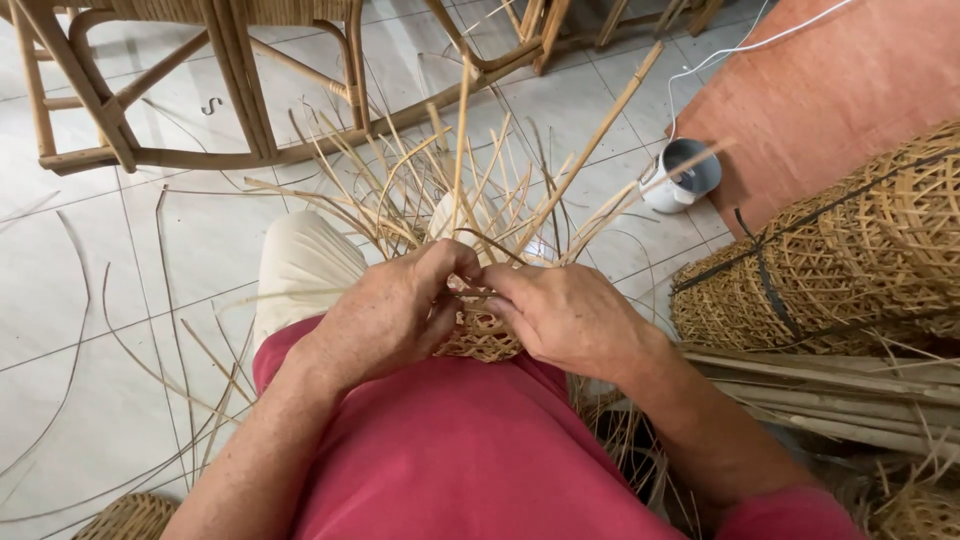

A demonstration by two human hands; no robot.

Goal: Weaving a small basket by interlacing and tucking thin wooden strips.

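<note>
Item 1. Loose rattan strips [150, 370]: lying curved on the tiled floor [90, 290], well to the left of the fingers.

Item 2. Rattan chair frame [200, 90]: standing beyond the fingers, upper left.

Item 3. Left hand [395, 315]: fingers curled narrow, pinching a strand at the rim of the woven piece; thumb tip meets the right hand's fingertips.

Item 4. Small woven basket [480, 335]: held in the lap between both hands, directly under the fingers. Only its lower woven wall shows; the point being worked is hidden by the fingers.

Item 5. Upright stakes [470, 190]: unwoven ends fanning up and away from the fingertips in all directions.

Item 6. Right hand [570, 320]: fingers bent close together, pressing on the basket rim; what they grip cannot be told exactly.

Item 7. White cup [680, 175]: on the floor, beyond and right of the fingers.

Item 8. Bundled woven baskets [840, 260]: stacked and strapped, far right.

Handling note, as judgement: the weave looks best served by keeping each strand pressed tight against the previous row, one hand holding tension while the other threads, with stakes kept evenly spaced.
</note>
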